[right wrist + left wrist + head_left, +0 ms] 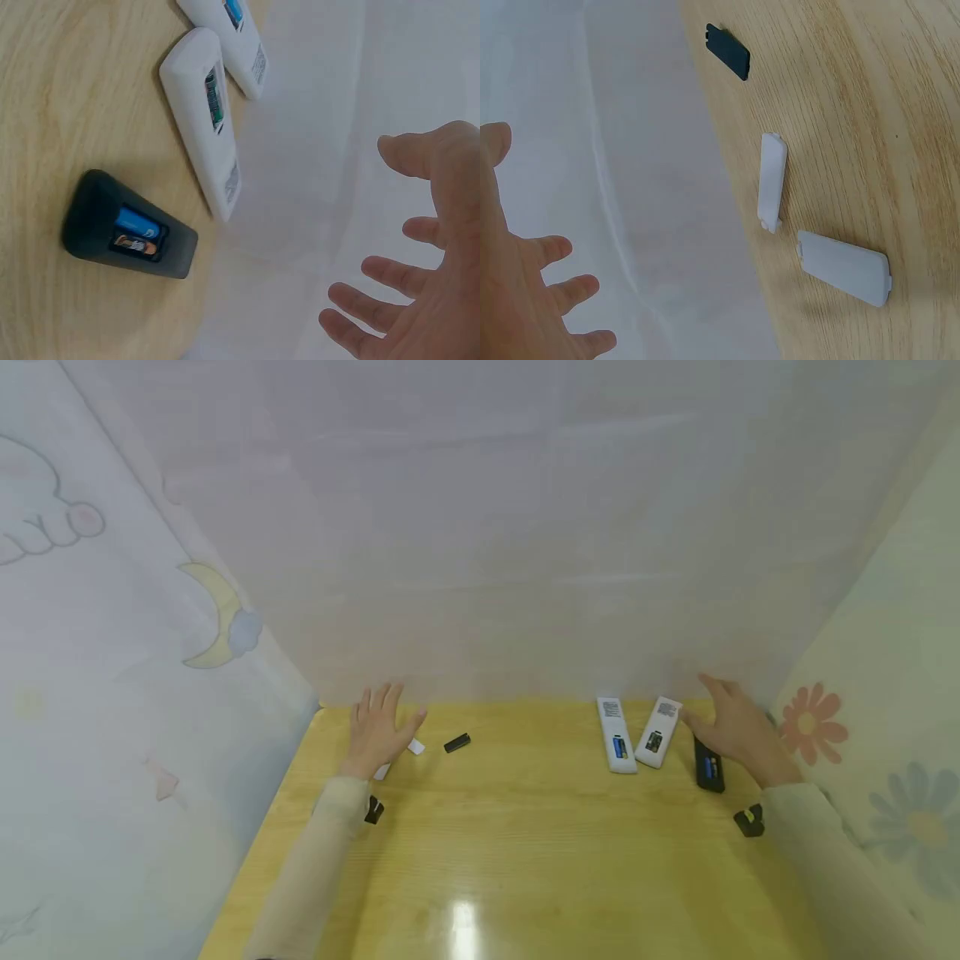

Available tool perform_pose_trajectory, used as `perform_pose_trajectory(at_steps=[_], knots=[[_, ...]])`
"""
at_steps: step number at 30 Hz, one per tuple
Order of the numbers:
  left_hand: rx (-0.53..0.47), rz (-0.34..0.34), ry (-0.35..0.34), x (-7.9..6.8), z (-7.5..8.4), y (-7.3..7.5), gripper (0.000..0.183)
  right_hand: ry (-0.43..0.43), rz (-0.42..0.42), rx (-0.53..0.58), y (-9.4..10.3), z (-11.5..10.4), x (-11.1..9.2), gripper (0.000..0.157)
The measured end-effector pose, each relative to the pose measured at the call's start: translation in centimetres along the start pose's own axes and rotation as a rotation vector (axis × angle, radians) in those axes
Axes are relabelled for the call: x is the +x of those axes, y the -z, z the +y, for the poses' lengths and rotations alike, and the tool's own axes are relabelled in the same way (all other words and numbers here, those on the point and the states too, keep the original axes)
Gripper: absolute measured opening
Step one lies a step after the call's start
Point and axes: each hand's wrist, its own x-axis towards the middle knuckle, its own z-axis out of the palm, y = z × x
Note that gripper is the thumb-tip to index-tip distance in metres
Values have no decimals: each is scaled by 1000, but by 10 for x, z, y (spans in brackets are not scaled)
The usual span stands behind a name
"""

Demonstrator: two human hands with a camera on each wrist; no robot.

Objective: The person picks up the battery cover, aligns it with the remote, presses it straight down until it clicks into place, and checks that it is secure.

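My left hand point(375, 735) is spread above the far left of the table, holding nothing. Below it in the left wrist view lie two white battery covers point(845, 268) and a black battery cover point(728, 52). My right hand point(731, 727) hovers at the far right, fingers apart and holding nothing. Nearest to it lies a black remote control point(127, 229), face down, with batteries showing in its uncovered compartment. Beside that are a white remote point(191, 105) and another white remote point(615, 735), both with uncovered battery compartments.
A yellowish wooden table point(465, 835) meets a pale sheet point(487, 552) at its far edge. Printed cloth walls point(112, 710) stand on both sides. Small black objects point(748, 821) show by each wrist; they appear to be the wrist cameras.
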Motion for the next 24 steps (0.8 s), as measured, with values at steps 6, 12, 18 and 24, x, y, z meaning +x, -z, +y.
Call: perform_pose_trajectory(at_steps=[6,12,18,24], knots=[[-17,-11,-4,-4,-2,-4,85,-31,38,21,-12,12,-7,87],[7,-27,-21,0,-2,-5,87,-67,28,36,-17,23,-5,89],[16,11,-51,2,0,-7,84,-52,66,47,-24,37,-6,86],[35,3,-67,3,4,-14,83,-47,62,35,-29,52,-16,83]])
